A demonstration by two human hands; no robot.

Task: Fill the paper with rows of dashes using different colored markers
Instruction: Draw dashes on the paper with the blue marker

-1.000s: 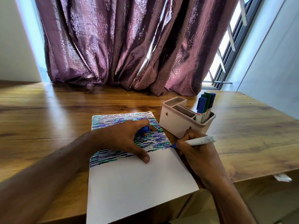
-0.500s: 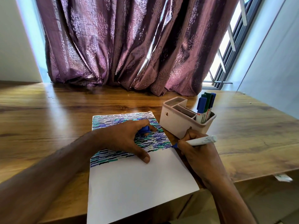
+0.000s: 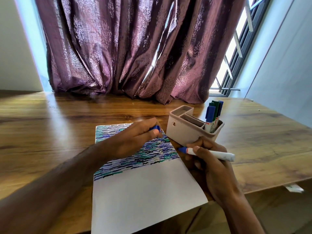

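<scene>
A white sheet of paper (image 3: pixel 143 196) lies on the wooden table (image 3: pixel 50 135); its upper half is covered with rows of blue, green and black dashes, its lower half is blank. My left hand (image 3: pixel 133 141) hovers over the dashed part, pinching a blue marker cap (image 3: pixel 155 128) between thumb and fingers. My right hand (image 3: pixel 209 159) grips a white marker with a blue tip (image 3: pixel 211 153); the tip is lifted just off the paper's right edge and points left.
A beige pen holder (image 3: pixel 185 130) stands just right of the paper, with several blue and green markers (image 3: pixel 213 115) upright in its right compartment. A purple curtain (image 3: pixel 135 48) hangs behind the table. The table's front edge runs close by my right wrist.
My left hand has lifted off the paper and moved up and right with the cap. My right hand has raised the marker tip off the paper's edge.
</scene>
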